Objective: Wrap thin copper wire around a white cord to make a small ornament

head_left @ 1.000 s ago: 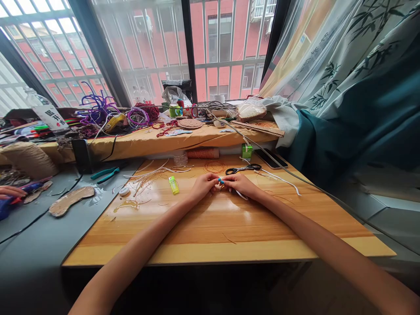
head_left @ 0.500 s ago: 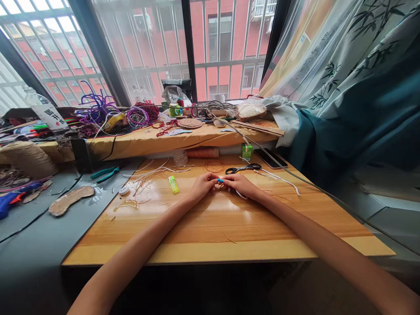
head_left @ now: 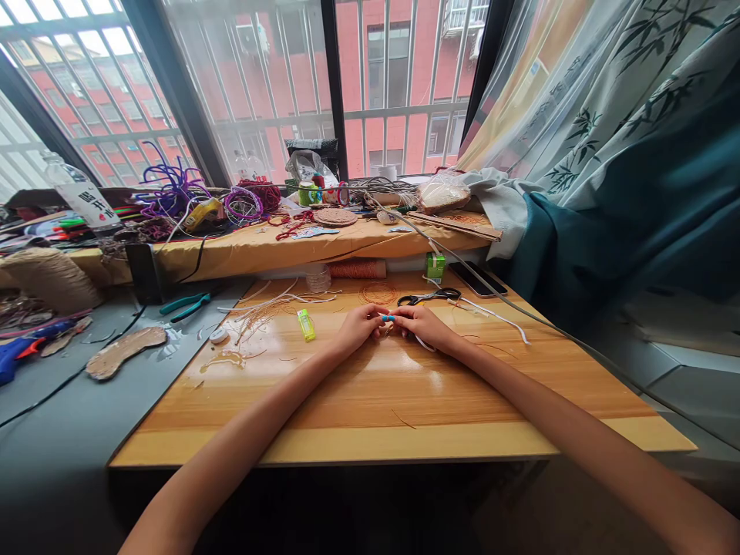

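Near the middle of the wooden board, my left hand [head_left: 359, 327] and my right hand [head_left: 422, 322] meet with fingertips pinched together. Between them is a small bright blue piece [head_left: 388, 318], mostly covered by the fingers, so its kind cannot be made out. A white cord [head_left: 426, 345] comes out from under my right hand. Just beyond the hands lie black-handled scissors [head_left: 428, 297] and a loose coil of thin orange thread [head_left: 378, 293]. A yellow-green lighter [head_left: 306, 325] rests to the left of my left hand.
White cords [head_left: 283, 299] and a clear jar [head_left: 317, 277] lie at the back left. A spool of orange thread [head_left: 358, 268], a green box [head_left: 435, 267] and a phone [head_left: 477, 279] line the ledge. Teal pliers [head_left: 188, 307] sit on the grey table. A grey cable crosses the right side.
Hardly anything differs. The fingertips have shifted very slightly around the blue piece; both arms and the things on the board stay where they were.
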`<state>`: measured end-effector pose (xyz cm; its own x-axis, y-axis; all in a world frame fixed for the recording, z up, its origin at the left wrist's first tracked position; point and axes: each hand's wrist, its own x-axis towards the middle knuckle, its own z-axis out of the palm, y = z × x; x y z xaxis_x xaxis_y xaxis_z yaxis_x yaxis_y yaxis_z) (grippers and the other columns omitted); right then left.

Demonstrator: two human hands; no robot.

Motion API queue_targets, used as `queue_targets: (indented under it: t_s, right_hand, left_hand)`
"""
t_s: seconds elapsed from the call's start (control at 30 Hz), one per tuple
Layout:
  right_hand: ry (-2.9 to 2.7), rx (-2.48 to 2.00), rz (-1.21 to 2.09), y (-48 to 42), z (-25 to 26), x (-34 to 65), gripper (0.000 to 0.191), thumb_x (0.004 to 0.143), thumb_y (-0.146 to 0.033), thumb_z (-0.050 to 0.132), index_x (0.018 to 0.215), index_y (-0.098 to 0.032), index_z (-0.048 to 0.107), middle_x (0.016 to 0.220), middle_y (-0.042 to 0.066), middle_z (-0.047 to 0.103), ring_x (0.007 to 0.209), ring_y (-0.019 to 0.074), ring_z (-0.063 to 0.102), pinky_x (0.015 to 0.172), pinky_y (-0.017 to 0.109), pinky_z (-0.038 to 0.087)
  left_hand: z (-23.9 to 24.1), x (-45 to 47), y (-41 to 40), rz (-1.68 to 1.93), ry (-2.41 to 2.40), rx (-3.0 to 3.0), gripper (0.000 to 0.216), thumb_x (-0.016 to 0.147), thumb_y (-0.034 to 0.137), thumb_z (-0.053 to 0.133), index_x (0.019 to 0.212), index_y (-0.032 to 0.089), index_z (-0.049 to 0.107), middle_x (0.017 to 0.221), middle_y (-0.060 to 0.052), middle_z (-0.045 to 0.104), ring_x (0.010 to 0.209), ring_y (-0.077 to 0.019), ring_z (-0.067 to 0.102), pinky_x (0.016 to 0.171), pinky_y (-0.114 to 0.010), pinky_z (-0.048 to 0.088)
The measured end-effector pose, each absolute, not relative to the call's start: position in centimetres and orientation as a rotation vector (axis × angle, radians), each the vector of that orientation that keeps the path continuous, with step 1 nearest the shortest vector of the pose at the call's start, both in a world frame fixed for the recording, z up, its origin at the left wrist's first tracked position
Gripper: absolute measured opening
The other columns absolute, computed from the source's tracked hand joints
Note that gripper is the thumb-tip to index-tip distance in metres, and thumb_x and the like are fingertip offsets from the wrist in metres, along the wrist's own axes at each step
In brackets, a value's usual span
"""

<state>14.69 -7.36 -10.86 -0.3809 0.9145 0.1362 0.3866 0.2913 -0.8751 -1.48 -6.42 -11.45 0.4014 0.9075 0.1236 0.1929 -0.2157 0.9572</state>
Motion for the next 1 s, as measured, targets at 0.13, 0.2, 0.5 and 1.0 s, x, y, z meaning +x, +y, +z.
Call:
queue_targets:
  t_s: [0.13,0.2,0.5,1.0]
  right_hand:
    - [-1.905,-1.165,1.003,-7.32,-10.95,14.72,0.029,0.07,-0.035,0.047,0.083,-0.011,0.059,0.061,0.0,0.051,0.05,0.0074,0.044,0.051,0.021,0.035]
    - [-1.902,-1.158,0.995,-7.35,-10.96,14.75,0.03,0.071,-0.035,0.047,0.085,-0.012,0.059,0.061,-0.001,0.051,0.049,0.0073,0.044,0.05,0.021,0.035]
    - [-1.907,-1.163,1.007,-7.27,-10.95,14.8,0.03,0.072,-0.035,0.047,0.086,-0.012,0.059,0.064,0.0,0.052,0.05,0.0071,0.045,0.05,0.021,0.035]
    - [-1.967,-1.16,1.065,-7.33,-10.72,14.79,0.032,0.071,-0.04,0.047,0.081,-0.012,0.059,0.054,-0.003,0.047,0.049,0.0077,0.044,0.049,0.021,0.033]
  left_hand:
    - [-11.38,-1.4,-6.53,0.911,0.972,1.653,0.02,0.07,0.016,0.049,0.088,0.01,0.055,0.057,0.003,0.051,0.043,-0.0037,0.045,0.044,-0.016,0.036]
    - [-11.42,-1.38,-6.55,0.914,0.964,1.631,0.02,0.07,0.019,0.05,0.088,0.01,0.055,0.059,0.003,0.052,0.043,-0.0038,0.045,0.043,-0.016,0.036]
    - [-11.46,-1.38,-6.55,0.915,0.968,1.632,0.025,0.07,0.032,0.052,0.083,0.011,0.055,0.06,0.001,0.052,0.043,-0.0045,0.044,0.042,-0.017,0.037]
    - [-10.88,-1.29,-7.16,0.964,1.062,1.684,0.015,0.072,0.028,0.047,0.068,0.014,0.05,0.044,0.005,0.047,0.041,-0.0061,0.043,0.044,-0.017,0.031]
